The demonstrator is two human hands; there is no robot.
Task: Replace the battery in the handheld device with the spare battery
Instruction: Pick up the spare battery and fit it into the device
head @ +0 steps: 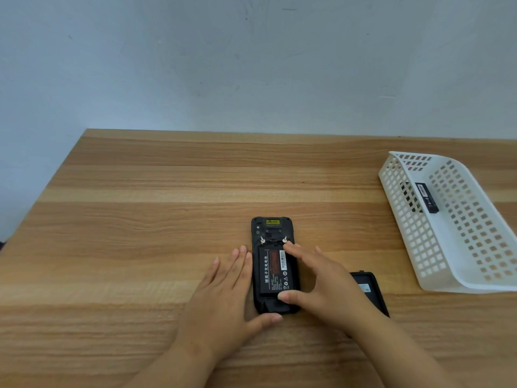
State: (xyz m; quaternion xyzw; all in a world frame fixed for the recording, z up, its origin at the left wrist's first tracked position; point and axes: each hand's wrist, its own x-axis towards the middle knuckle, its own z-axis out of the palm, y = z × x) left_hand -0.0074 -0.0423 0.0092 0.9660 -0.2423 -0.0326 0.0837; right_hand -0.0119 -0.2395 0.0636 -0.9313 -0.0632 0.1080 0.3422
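The left hand (223, 292) is nearest to the camera. It lies open and flat on the wooden table (140, 219), fingers together, at 9 o'clock of the handheld device (275, 266) and touching its left edge; the thumb curls under the bottom end of the device. The right hand (321, 284) comes from 4 o'clock and is spread open over the right side of the device. Its index fingertip is at the upper right corner of the battery (275, 271), and its thumb tip presses at the lower edge of the battery. The hand does not grip anything.

The device lies face down with the back open, and the battery sits in its compartment, label up. At 3 o'clock of the device, partly hidden behind the right hand, lies the black back cover (369, 289). At 2 o'clock, well apart, stands a white plastic basket (419, 242), and inside it lies the spare battery (426, 197).
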